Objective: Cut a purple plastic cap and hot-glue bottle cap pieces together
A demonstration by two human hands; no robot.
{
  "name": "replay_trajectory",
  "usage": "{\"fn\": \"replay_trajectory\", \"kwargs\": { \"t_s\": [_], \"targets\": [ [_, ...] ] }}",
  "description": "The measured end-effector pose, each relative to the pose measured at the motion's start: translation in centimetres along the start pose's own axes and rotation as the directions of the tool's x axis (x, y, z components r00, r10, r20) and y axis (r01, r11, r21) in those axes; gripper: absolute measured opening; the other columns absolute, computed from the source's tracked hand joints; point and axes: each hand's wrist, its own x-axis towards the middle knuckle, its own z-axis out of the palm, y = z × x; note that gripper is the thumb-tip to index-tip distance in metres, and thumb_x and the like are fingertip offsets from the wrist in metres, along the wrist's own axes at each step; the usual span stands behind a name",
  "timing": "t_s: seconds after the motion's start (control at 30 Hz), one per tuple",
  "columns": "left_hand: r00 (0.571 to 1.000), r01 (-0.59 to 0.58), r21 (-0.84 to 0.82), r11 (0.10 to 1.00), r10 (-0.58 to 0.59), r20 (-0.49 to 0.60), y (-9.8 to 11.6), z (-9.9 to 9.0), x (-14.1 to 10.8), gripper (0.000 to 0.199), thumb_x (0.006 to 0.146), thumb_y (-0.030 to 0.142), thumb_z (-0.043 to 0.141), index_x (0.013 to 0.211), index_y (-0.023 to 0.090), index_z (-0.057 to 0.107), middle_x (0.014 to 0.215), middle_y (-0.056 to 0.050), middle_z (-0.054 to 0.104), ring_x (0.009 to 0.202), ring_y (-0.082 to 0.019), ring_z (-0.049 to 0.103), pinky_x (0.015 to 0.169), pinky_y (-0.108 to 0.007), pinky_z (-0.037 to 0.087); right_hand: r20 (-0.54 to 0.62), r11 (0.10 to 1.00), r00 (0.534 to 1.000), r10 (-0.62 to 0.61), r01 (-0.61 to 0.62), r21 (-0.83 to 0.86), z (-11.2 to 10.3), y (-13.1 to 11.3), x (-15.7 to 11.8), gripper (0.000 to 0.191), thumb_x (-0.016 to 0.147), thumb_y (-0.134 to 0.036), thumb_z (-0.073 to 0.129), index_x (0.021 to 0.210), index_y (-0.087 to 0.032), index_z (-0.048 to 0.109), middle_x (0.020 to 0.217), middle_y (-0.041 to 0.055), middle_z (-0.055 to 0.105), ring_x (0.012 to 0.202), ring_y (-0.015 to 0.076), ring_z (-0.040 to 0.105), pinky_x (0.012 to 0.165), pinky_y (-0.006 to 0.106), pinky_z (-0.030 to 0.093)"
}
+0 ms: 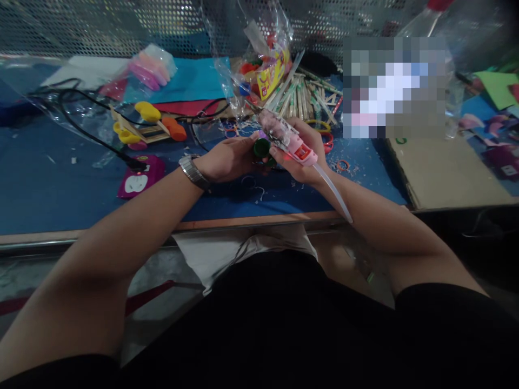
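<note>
My left hand (229, 159), with a metal watch at the wrist, is closed on a small dark green round piece (261, 147) near the middle of the view. My right hand (302, 165) grips a pink glue gun (302, 151), whose nozzle end points up and left. A clear glue stick (334, 192) trails from the gun's rear over my right forearm. The fingertips of both hands are close together around the green piece. A purple bit (261, 134) shows just above it. Some of my right fingers are hidden behind the gun.
A stick frame with yellow and orange pieces (152, 129) lies left, behind a magenta power box (141, 177) with a black cable. Wooden sticks (302, 100), a clear bag of coloured caps (267, 70) and blue sheets (190, 81) are at the back. Cardboard (450, 167) lies right.
</note>
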Motion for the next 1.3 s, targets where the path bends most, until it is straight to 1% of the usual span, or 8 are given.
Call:
{"fn": "replay_trajectory", "kwargs": {
  "t_s": [0.2,0.33,0.6,0.73,0.83,0.97,1.13,1.3],
  "targets": [
    [1.000,-0.007,0.009,1.000,0.007,0.005,-0.3,-0.1,0.2,0.040,0.114,0.037,0.055,0.087,0.016,0.075,0.091,-0.008,0.071,0.084,-0.021,0.070,0.074,-0.034,0.059,0.023,0.995,0.997,-0.076,0.075,0.065,0.0,1.6,-0.3,0.039,0.088,-0.058,0.087,0.101,-0.030,0.064,0.088,-0.0020,0.070,0.071,0.0182,0.068,0.067,0.036,0.064],
    [1.000,0.000,-0.003,1.000,0.000,0.017,-0.1,0.1,0.2,0.033,0.112,0.038,0.060,0.092,0.015,0.073,0.090,-0.008,0.072,0.081,-0.020,0.071,0.073,-0.033,0.060,0.016,0.995,0.998,-0.065,0.063,0.073,0.1,1.3,-0.4,0.043,0.091,-0.067,0.081,0.102,-0.030,0.062,0.088,-0.0015,0.070,0.073,0.0202,0.071,0.066,0.038,0.064],
    [1.000,-0.015,-0.015,1.000,0.016,0.016,-0.2,-0.3,0.4,0.032,0.112,0.037,0.061,0.091,0.016,0.074,0.094,-0.008,0.074,0.084,-0.020,0.072,0.077,-0.038,0.061,0.002,0.999,1.000,0.011,-0.011,-0.052,-0.3,0.8,-0.1,0.056,0.083,-0.082,0.078,0.096,-0.031,0.060,0.090,0.0022,0.069,0.082,0.0250,0.068,0.080,0.048,0.067],
    [1.000,-0.009,-0.018,1.000,0.009,0.019,-0.3,-0.3,0.4,0.043,0.118,0.032,0.043,0.090,0.016,0.071,0.091,-0.007,0.074,0.083,-0.018,0.068,0.081,-0.037,0.060,-0.033,0.997,0.997,-0.067,0.066,-0.045,-0.3,1.4,0.0,0.048,0.086,-0.074,0.081,0.097,-0.030,0.064,0.091,0.0013,0.070,0.079,0.0231,0.067,0.078,0.046,0.066],
    [1.000,0.002,-0.011,1.000,-0.002,0.005,-0.2,-0.2,0.3,0.047,0.119,0.027,0.032,0.095,0.016,0.071,0.090,-0.006,0.073,0.082,-0.017,0.070,0.079,-0.034,0.060,-0.042,0.998,0.998,-0.047,0.045,-0.047,-0.3,1.8,-0.1,0.052,0.085,-0.077,0.081,0.103,-0.030,0.066,0.093,0.0009,0.072,0.081,0.0236,0.070,0.078,0.046,0.067],
    [1.000,0.000,-0.016,1.000,0.001,0.029,-0.3,-0.2,0.1,0.040,0.118,0.028,0.038,0.098,0.015,0.072,0.095,-0.007,0.072,0.085,-0.018,0.071,0.078,-0.032,0.061,-0.002,0.999,0.999,0.037,-0.037,-0.016,-0.3,1.8,-0.2,0.057,0.083,-0.081,0.082,0.102,-0.030,0.065,0.093,0.0019,0.072,0.083,0.0258,0.072,0.078,0.048,0.067],
    [0.999,-0.014,-0.003,1.000,0.014,0.038,-0.3,-0.4,0.1,0.041,0.117,0.031,0.044,0.095,0.014,0.074,0.093,-0.007,0.069,0.083,-0.018,0.071,0.075,-0.033,0.062,0.023,0.998,0.999,-0.029,0.028,0.055,-0.4,1.1,-0.1,0.047,0.087,-0.070,0.086,0.096,-0.030,0.062,0.088,0.0012,0.071,0.075,0.0235,0.070,0.074,0.047,0.067],
    [0.997,-0.036,0.006,0.999,0.035,0.066,-0.6,-0.6,0.2,0.030,0.111,0.037,0.061,0.094,0.016,0.074,0.093,-0.007,0.070,0.081,-0.018,0.070,0.076,-0.033,0.064,0.017,1.000,1.000,0.008,-0.008,-0.016,-0.3,0.4,-0.1,0.052,0.087,-0.079,0.080,0.094,-0.031,0.061,0.089,0.0011,0.072,0.078,0.0235,0.072,0.075,0.044,0.068]
  ]
}}
